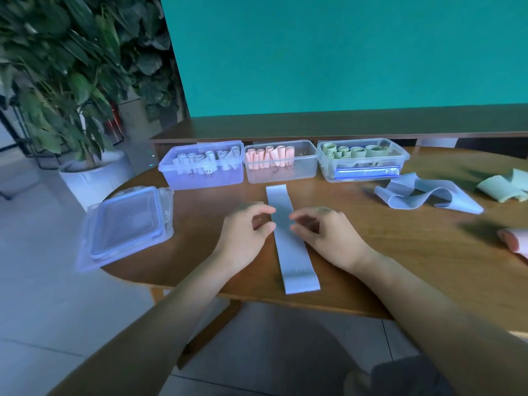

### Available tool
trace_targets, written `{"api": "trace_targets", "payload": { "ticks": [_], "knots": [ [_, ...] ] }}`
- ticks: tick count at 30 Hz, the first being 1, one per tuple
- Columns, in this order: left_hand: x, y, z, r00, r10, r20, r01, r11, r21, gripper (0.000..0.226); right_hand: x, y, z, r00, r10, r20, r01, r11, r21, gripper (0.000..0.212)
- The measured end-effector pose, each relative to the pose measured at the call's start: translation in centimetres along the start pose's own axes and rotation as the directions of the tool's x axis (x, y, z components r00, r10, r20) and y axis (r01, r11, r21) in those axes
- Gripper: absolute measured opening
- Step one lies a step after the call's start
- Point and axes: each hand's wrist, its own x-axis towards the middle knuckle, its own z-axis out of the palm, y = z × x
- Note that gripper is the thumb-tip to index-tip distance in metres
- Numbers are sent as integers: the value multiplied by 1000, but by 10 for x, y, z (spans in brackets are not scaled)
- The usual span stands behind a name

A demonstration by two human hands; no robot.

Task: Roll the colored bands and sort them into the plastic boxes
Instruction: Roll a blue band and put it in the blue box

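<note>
Neither grip holds anything: the left hand [245, 230] and right hand [325, 234] hover with loosely curled fingers beside the flat blue band [288, 238] on the tabletop [400, 252]. Best start rolling tightly from one end, edges aligned, then drop it in the blue-roll box [204, 165].

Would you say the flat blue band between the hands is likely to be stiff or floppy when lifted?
Probably floppy: the flat blue band looks thin, and a similar loose band beside it lies in soft waves. Likely light too. Being flat, it should not roll when pushed.
</note>
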Motion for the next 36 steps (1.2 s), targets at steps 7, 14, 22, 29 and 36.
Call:
{"api": "trace_targets", "payload": {
  "ticks": [7, 14, 22, 29, 36],
  "knots": [
    [-93, 28, -12, 986, 167, 20, -164, 981, -102, 18, -73, -28, -18, 992, -88, 92, 69, 979, 193, 6],
    [-111, 31, -6, 935, 348, 65, -352, 933, 75, 7, -91, -24, -26, 967, -181, 179, 163, 980, 111, 10],
    [-102, 32, -5, 949, 296, 109, -312, 933, 182, 16, -80, -23, -25, 962, -153, 226, 140, 987, 74, 7],
    [-91, 30, -5, 960, 236, 150, -266, 938, 223, 18, -65, -22, -28, 961, -22, 276, 4, 998, 66, 14],
    [-88, 32, -7, 931, 312, 191, -337, 935, 111, 11, -64, -16, -23, 969, -41, 245, 5, 989, 145, 8]
  ]
}}
